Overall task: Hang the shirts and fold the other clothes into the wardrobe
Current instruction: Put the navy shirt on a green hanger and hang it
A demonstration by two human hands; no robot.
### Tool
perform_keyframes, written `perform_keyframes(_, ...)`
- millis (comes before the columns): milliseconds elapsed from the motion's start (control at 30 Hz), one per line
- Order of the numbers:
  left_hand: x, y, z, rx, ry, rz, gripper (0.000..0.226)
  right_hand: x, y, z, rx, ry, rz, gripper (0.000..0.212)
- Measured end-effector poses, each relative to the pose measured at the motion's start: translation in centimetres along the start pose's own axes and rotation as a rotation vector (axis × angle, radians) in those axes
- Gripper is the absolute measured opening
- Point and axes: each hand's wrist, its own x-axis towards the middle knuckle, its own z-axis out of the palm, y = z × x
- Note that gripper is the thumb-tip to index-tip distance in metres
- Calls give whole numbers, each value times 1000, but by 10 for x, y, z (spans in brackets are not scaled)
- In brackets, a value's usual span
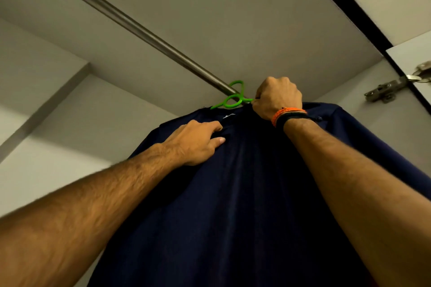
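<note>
A dark navy shirt [245, 193] hangs on a green plastic hanger [233, 98], whose hook loops over the metal wardrobe rail [130, 23]. My right hand [277, 98] is curled in a fist round the hanger's neck just right of the hook. My left hand [198, 142] pinches the shirt's fabric near the collar, thumb and fingers closing on a fold. The hanger's arms are hidden inside the shirt.
The wardrobe's pale top panel [233, 18] lies close above the rail. A side wall [35, 77] stands at the left. At the right a door [410, 58] with a metal hinge [391, 88] is swung open.
</note>
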Motion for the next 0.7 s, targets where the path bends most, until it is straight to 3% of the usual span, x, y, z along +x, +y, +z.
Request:
perform_keyframes(367, -39, -13, 19, -69, 34, -22, 35, -32, -17, 7, -54, 24, -101, 28)
perform_keyframes(700, -27, -7, 21, -97, -128, -27, 46, -34, -20, 6, -154, -8, -86, 24)
